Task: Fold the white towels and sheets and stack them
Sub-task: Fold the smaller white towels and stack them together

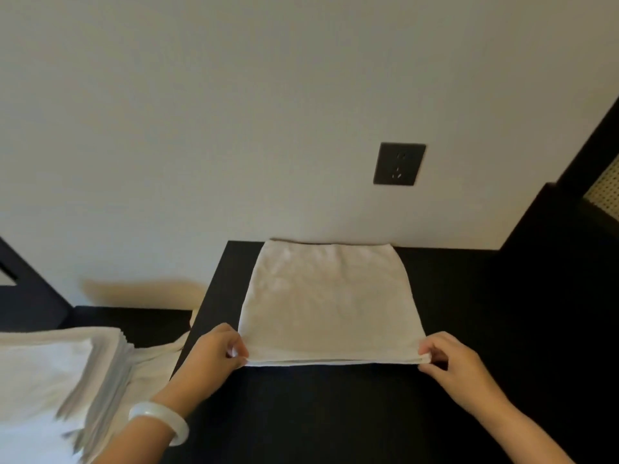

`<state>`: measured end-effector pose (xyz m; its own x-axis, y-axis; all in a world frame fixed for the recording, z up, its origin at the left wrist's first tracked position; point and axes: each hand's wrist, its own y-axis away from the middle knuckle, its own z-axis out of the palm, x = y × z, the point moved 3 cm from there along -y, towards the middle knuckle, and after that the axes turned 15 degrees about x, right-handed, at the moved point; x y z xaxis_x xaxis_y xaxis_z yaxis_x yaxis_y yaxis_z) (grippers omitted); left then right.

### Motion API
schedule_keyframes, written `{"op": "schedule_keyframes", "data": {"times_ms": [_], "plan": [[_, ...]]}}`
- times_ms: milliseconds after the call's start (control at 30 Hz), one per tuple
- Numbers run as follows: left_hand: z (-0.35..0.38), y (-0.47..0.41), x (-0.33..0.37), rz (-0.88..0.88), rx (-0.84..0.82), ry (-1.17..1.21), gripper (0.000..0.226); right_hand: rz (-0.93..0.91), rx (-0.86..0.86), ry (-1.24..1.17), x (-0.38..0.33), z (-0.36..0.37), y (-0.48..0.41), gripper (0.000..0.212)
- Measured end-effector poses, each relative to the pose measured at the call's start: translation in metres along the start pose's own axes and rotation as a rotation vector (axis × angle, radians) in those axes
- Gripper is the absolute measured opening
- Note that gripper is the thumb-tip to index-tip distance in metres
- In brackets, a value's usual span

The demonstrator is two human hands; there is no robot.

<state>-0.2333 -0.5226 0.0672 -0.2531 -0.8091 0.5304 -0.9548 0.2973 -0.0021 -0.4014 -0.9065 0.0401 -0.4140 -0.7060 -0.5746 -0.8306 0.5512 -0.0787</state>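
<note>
Right now I see the white towel [330, 303] lying flat on the black table [335, 413], directly below the dark wall socket [398, 164]. Its far edge meets the foot of the pale wall [234, 112] that carries the socket. The towel is folded: along the edge farthest from the socket I can make out at least two layers, one on the other.

My left hand [214, 353] pinches the corner of that edge down and to the left of the socket, fingers curled tight on the cloth. My right hand [452, 363] pinches the opposite corner, down and a little to the right of the socket, fingers closed on the stacked layers in the same way. The edge runs straight between the two hands. I cannot tell whether the corners are raised off the table top or resting on it.

A white bangle [160, 420] sits on the left wrist, farther from the socket than the hand itself. Well away to the lower left of the socket, a stack of folded white towels [60, 373] stands on a lower dark surface, its layered edges facing the table. Between that stack and the table is a loose white cloth [157, 360]; I cannot tell whether it hangs or lies. To the right of the socket a dark cabinet [552, 246] rises beside the table.
</note>
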Motion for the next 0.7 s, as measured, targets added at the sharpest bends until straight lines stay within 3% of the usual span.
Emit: {"op": "schedule_keyframes", "data": {"times_ms": [233, 333, 433, 533, 700], "plan": [[0.012, 0.036, -0.006, 0.170, -0.029, -0.157, 0.013, -0.257, 0.027, 0.404, 0.004, 0.001, 0.022, 0.026], [0.021, 0.040, 0.025, 0.328, 0.046, -0.124, 0.009, -0.355, 0.040, 0.294, -0.025, 0.009, 0.023, 0.010], [0.043, 0.039, 0.060, 0.437, 0.023, -0.013, 0.020, -0.405, -0.065, 0.183, -0.055, 0.031, 0.026, 0.012], [0.057, 0.034, 0.077, 0.485, 0.011, -0.009, 0.022, -0.349, -0.098, 0.148, -0.059, 0.043, 0.030, 0.023], [0.061, 0.034, 0.065, 0.545, 0.042, -0.026, 0.020, -0.268, -0.013, 0.171, -0.039, 0.033, 0.039, 0.025]]}}
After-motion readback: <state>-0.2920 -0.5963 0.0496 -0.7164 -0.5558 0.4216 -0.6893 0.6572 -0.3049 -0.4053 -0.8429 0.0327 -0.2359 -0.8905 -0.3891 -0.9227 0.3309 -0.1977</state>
